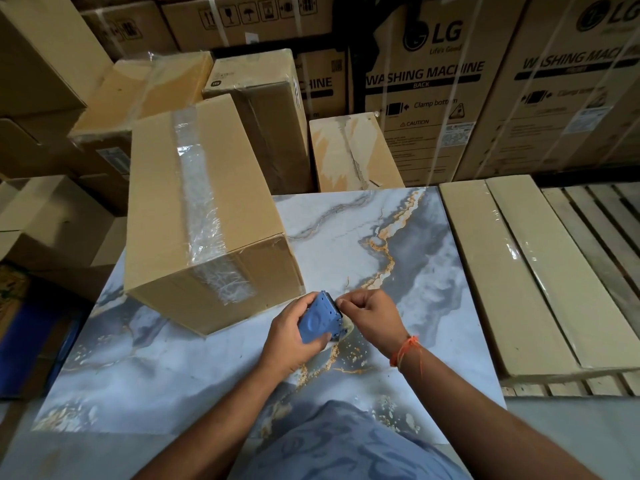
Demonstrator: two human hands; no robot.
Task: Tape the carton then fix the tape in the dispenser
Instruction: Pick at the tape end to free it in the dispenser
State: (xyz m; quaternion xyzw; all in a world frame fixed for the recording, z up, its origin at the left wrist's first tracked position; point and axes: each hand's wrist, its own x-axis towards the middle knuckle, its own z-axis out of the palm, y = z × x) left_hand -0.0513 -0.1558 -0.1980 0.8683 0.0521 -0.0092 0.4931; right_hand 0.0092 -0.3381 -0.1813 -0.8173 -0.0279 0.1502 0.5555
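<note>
A brown carton (235,202) lies on the marble-patterned table (346,230), with a strip of clear tape (201,188) running along its top and down its near end. Just in front of it my left hand (287,337) grips a blue tape dispenser (320,320) above the table. My right hand (370,315) is at the dispenser's front end, fingers pinched together on the clear tape end there. The tape roll itself is mostly hidden by the dispenser and my hands.
Several cartons stand behind and left of the table, with large washing machine boxes (426,98) at the back. Two long flat cartons (512,271) lie on a wooden pallet (595,237) to the right. A blue object (31,344) sits low at left.
</note>
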